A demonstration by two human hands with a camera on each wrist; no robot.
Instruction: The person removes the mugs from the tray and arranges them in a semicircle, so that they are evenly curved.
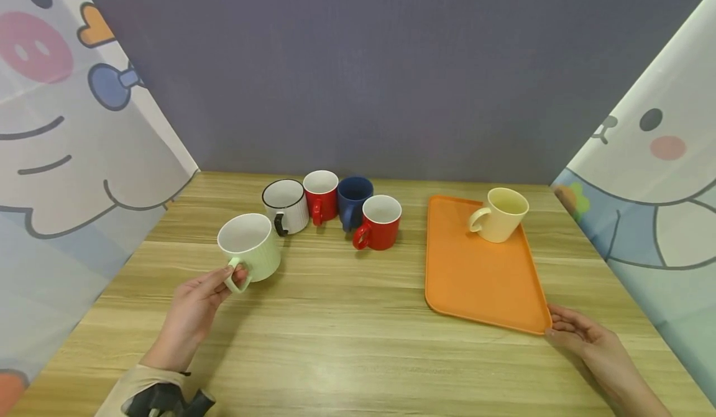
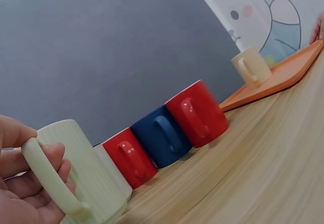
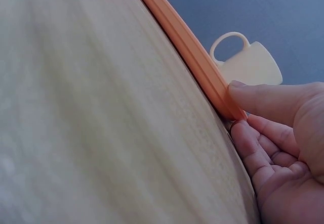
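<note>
My left hand (image 1: 194,308) grips the handle of a pale green ribbed mug (image 1: 258,256) at the left of the table. In the left wrist view, fingers curl through that mug's handle (image 2: 48,176); whether its base touches the table I cannot tell. At the right, my right hand (image 1: 595,348) pinches the near right corner of an orange tray (image 1: 475,280). The right wrist view has the thumb above the tray's rim (image 3: 195,57) and other fingers under its corner. A pale yellow mug (image 1: 504,218) stands upright on the tray's far right part, handle facing left.
Behind the green mug stand a white mug with a black handle (image 1: 288,209), a red mug (image 1: 321,199), a dark blue mug (image 1: 353,202) and a nearer red mug (image 1: 383,224). A grey panel (image 1: 363,75) closes off the back, with printed cartoon sheets on both sides.
</note>
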